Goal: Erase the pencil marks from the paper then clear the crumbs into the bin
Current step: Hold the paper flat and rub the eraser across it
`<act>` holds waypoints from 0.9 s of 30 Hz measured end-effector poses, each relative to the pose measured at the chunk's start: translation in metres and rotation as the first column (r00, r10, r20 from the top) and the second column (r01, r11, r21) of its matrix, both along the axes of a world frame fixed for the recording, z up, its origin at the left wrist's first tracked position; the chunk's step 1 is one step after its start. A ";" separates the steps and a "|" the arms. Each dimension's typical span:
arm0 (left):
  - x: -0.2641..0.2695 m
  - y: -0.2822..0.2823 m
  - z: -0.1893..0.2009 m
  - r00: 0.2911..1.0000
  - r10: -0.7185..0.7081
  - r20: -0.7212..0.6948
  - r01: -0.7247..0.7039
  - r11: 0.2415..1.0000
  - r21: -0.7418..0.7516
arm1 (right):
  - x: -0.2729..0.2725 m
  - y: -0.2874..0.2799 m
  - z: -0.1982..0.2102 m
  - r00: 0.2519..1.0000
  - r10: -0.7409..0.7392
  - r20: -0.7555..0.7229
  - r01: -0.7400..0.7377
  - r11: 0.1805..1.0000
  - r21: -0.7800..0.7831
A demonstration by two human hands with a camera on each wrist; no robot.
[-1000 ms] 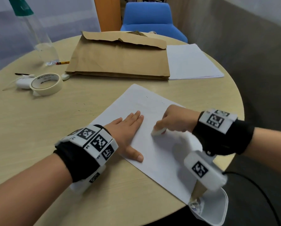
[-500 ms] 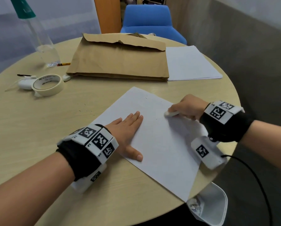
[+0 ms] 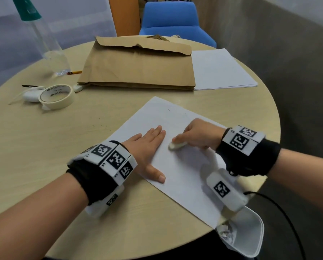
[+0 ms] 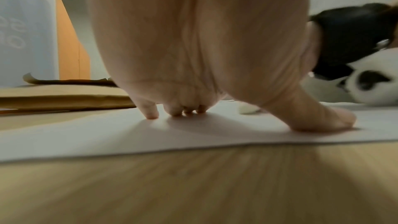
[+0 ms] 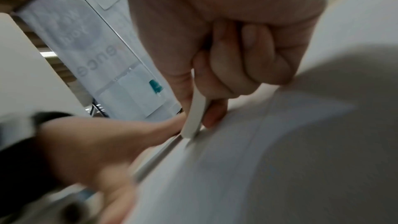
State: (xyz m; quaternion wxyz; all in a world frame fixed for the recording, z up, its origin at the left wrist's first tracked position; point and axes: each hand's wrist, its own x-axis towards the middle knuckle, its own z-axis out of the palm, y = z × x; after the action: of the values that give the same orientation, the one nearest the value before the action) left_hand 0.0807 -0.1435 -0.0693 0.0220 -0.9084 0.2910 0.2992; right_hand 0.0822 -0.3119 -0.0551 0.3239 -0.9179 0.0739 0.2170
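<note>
A white sheet of paper [image 3: 177,171] lies at an angle on the round wooden table [image 3: 44,147]. My left hand [image 3: 147,147] rests flat on the sheet's left part, fingers straight, thumb [image 4: 318,117] spread out. My right hand [image 3: 196,136] pinches a white eraser [image 3: 176,145] and presses it on the paper just right of the left fingertips. The right wrist view shows the eraser [image 5: 194,117] edge-down on the sheet between thumb and fingers. A white bin [image 3: 249,233] sits below the table's near right edge, with crumpled scraps inside. Faint specks [image 3: 169,110] mark the paper's far part.
A brown paper bag [image 3: 138,64] lies flat at the back, a stack of white paper [image 3: 219,70] to its right. A tape roll [image 3: 56,96], a white gadget [image 3: 31,95], a pencil [image 3: 74,72] and a clear bottle [image 3: 48,44] stand at the left. A blue chair [image 3: 173,21] stands behind.
My right hand swung the eraser out to the far right of the sheet and has come back left and nearer, beside the left fingertips. The left hand has stayed flat on the paper.
</note>
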 end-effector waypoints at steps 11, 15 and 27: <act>-0.003 0.001 0.001 1.000 0.009 0.008 -0.008 1.000 -0.021 | 0.007 0.002 0.010 0.974 0.226 0.031 -0.223 0.972 -0.068; -0.004 0.001 0.001 1.000 0.016 0.014 -0.016 1.000 -0.026 | -0.008 0.005 0.005 0.944 0.306 0.124 -0.297 0.951 -0.085; -0.002 0.002 -0.001 1.000 0.002 0.017 -0.001 1.000 -0.026 | -0.020 0.011 0.004 0.917 0.380 0.119 -0.371 0.924 -0.091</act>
State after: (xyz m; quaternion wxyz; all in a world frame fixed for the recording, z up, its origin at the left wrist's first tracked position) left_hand 0.0786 -0.1419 -0.0703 0.0124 -0.9114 0.2941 0.2876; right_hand 0.0623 -0.3004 -0.0513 0.2499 -0.9377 -0.1186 0.2101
